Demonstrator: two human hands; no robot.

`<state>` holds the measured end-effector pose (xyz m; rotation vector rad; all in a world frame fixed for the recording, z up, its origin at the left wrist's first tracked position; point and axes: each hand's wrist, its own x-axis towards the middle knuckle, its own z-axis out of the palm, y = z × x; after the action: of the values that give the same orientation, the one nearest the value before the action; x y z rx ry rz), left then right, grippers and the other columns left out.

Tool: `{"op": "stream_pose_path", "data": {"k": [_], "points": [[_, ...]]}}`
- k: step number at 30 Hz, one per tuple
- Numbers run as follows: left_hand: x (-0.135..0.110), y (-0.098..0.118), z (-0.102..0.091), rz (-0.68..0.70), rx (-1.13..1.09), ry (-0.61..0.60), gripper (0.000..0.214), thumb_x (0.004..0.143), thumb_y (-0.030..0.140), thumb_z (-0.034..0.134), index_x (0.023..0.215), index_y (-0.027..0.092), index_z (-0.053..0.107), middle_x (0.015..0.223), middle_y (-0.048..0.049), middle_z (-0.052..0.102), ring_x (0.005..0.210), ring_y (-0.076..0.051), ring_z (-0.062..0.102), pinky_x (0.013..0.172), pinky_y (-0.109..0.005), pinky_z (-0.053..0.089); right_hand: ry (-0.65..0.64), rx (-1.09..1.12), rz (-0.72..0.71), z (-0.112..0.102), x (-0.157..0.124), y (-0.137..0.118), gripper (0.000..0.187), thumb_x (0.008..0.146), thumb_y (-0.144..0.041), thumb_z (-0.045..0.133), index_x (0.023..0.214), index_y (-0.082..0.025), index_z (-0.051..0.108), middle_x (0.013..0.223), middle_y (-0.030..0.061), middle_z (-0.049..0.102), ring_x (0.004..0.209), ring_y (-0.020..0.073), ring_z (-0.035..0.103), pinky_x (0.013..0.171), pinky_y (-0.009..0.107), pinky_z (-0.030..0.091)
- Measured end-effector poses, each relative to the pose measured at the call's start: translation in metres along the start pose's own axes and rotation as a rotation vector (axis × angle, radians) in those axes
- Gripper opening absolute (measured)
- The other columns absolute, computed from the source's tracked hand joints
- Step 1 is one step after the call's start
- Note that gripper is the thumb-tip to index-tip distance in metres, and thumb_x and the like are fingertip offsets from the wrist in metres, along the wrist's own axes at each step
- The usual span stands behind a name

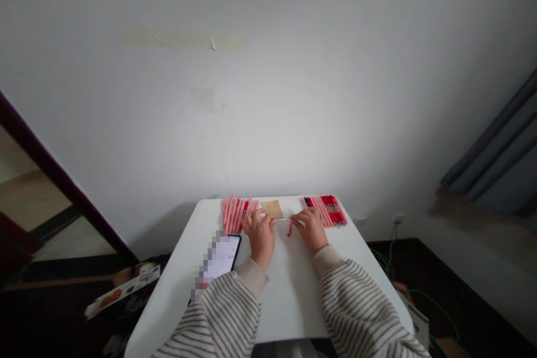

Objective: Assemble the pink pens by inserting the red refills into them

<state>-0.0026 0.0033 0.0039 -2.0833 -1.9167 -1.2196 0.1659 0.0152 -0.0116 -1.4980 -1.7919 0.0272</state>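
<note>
Along the far edge of the desk (289, 296), can any writing be read?

No. Rows of pink and red pens (237, 213) lie at that edge on the left, and a second row of pens (325, 211) lies on the right, but any print on their barrels is too small to make out.

And the hands?

Mid-desk, the left hand (260, 236) and the right hand (309, 229) face each other, both sets of fingers (251, 219) pinching a thin pale stick (282, 219). Its ends vanish behind those fingers, so I can't say what it is. A small red piece (289, 229) sits just below it; I can't tell whether they're joined.

What else is on the desk?

A tan card (272, 209) at the far edge between the pens, and a phone (218, 260) toward the near left, its screen pixelated and unreadable.

Anything beyond it?

Left of the desk, a box (122, 291) shows an orange picture; its lettering is illegible.
</note>
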Motion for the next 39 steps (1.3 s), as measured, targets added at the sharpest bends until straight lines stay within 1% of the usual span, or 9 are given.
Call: {"op": "stream_pose_path", "data": {"k": [7, 13, 19, 26, 33, 39], "points": [[0.0007, 0.0002, -0.0001, -0.003, 0.004, 0.007, 0.016, 0.083, 0.026, 0.054, 0.082, 0.026, 0.070, 0.110, -0.0056, 0.059, 0.110, -0.025, 0.044, 0.099, -0.048, 0.030, 0.004, -0.006, -0.006, 0.0005, 0.0000, 0.0002, 0.013, 0.083, -0.031, 0.063, 0.091, -0.030, 0.074, 0.089, 0.0034, 0.069, 0.101, 0.0241, 0.046, 0.089, 0.038, 0.028], [0.0007, 0.0014, -0.0015, 0.002, 0.004, -0.015, 0.018, 0.084, 0.027, 0.053, 0.082, 0.028, 0.071, 0.110, -0.0059, 0.059, 0.110, -0.025, 0.044, 0.098, -0.049, 0.030, -0.012, 0.007, -0.007, -0.0010, -0.0001, -0.0028, 0.013, 0.084, -0.030, 0.062, 0.090, -0.030, 0.074, 0.088, 0.0031, 0.069, 0.102, 0.0238, 0.046, 0.090, 0.038, 0.028], [0.0001, 0.0031, -0.0035, 0.027, 0.007, -0.026, 0.016, 0.083, 0.028, 0.055, 0.081, 0.027, 0.071, 0.109, -0.0048, 0.059, 0.111, -0.024, 0.043, 0.103, -0.050, 0.027, -0.022, 0.018, -0.006, -0.0006, 0.0001, -0.0040, 0.013, 0.084, -0.030, 0.062, 0.090, -0.030, 0.074, 0.088, 0.0036, 0.068, 0.101, 0.0232, 0.046, 0.089, 0.038, 0.028], [0.0001, 0.0030, -0.0035, 0.043, -0.018, -0.039, 0.017, 0.084, 0.029, 0.053, 0.084, 0.028, 0.070, 0.110, -0.0050, 0.059, 0.112, -0.024, 0.043, 0.104, -0.051, 0.025, -0.037, 0.036, -0.023, 0.0009, 0.0001, -0.0041, 0.013, 0.084, -0.032, 0.062, 0.089, -0.030, 0.074, 0.087, 0.0037, 0.067, 0.099, 0.0225, 0.045, 0.088, 0.037, 0.029], [-0.0006, 0.0040, -0.0036, 0.063, -0.035, -0.050, 0.017, 0.084, 0.027, 0.053, 0.085, 0.027, 0.070, 0.111, -0.0057, 0.059, 0.112, -0.024, 0.046, 0.106, -0.051, 0.025, -0.012, 0.029, -0.057, 0.0051, 0.0001, -0.0015, 0.012, 0.082, -0.030, 0.065, 0.088, -0.031, 0.075, 0.087, 0.0034, 0.065, 0.096, 0.0212, 0.047, 0.087, 0.036, 0.031], [0.0001, 0.0034, -0.0026, 0.068, -0.046, -0.046, 0.018, 0.085, 0.026, 0.051, 0.085, 0.026, 0.069, 0.110, -0.0056, 0.061, 0.111, -0.023, 0.047, 0.106, -0.051, 0.025, -0.010, 0.019, -0.061, 0.0039, -0.0006, -0.0045, 0.011, 0.082, -0.030, 0.065, 0.087, -0.032, 0.075, 0.085, 0.0034, 0.065, 0.095, 0.0216, 0.048, 0.087, 0.037, 0.032]]}}
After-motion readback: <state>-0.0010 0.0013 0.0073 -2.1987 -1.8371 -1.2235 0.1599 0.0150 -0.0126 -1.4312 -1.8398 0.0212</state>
